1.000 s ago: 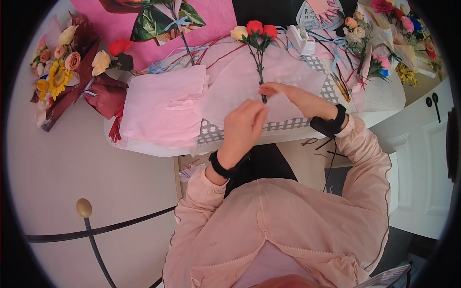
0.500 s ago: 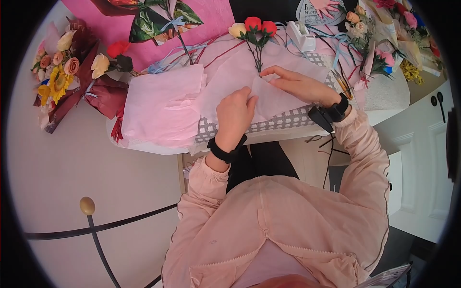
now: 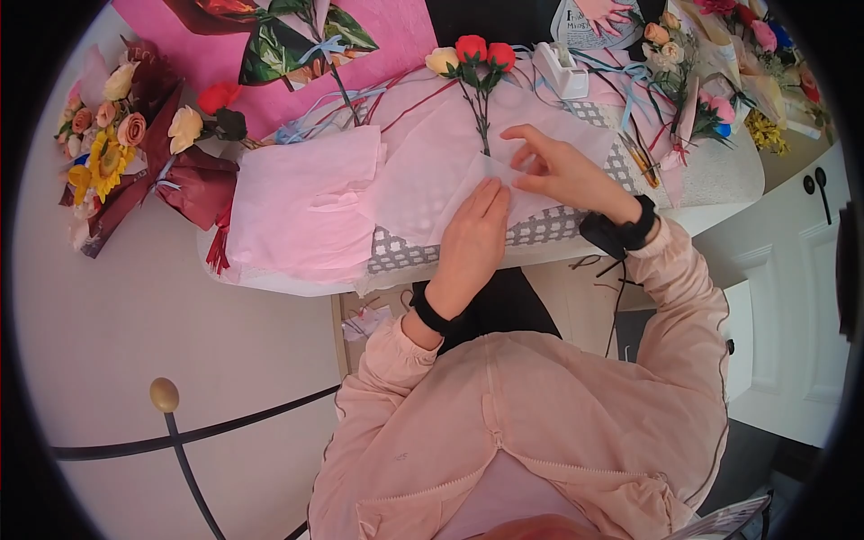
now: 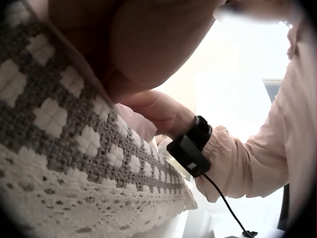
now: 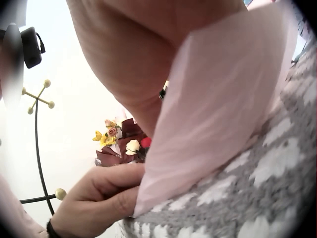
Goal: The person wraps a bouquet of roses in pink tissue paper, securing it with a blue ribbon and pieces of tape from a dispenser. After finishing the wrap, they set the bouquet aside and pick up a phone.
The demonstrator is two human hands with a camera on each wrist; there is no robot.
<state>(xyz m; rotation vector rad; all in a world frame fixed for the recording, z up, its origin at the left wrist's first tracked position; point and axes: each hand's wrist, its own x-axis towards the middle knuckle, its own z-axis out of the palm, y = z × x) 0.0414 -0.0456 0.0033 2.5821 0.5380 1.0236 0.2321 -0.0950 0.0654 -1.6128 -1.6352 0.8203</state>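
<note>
In the head view three artificial roses, two red and one cream, make up a small bunch (image 3: 472, 56) lying on a sheet of pale pink wrapping paper (image 3: 423, 193). Its dark green stems run toward me, and a folded-up part of the paper covers their lower ends. My left hand (image 3: 474, 236) lies with straight fingers on that fold. Just right of the stems is my right hand (image 3: 565, 175), its index finger loosely extended above the paper. The right wrist view shows the raised pink paper flap (image 5: 213, 104) standing between the hands, left fingertips at its lower edge.
A stack of pink paper sheets (image 3: 306, 202) lies left. Bouquets stand at the left (image 3: 121, 148) and far right (image 3: 778, 45). Behind the roses are a white tape dispenser (image 3: 560, 72) and loose ribbons. Scissors (image 3: 641, 160) lie right. A grey-and-white cloth (image 3: 396, 252) covers the table's front.
The paper's near part has come up over the stem ends. My left hand has moved right and forward onto the fold. My right hand has left the stems and shifted slightly right.
</note>
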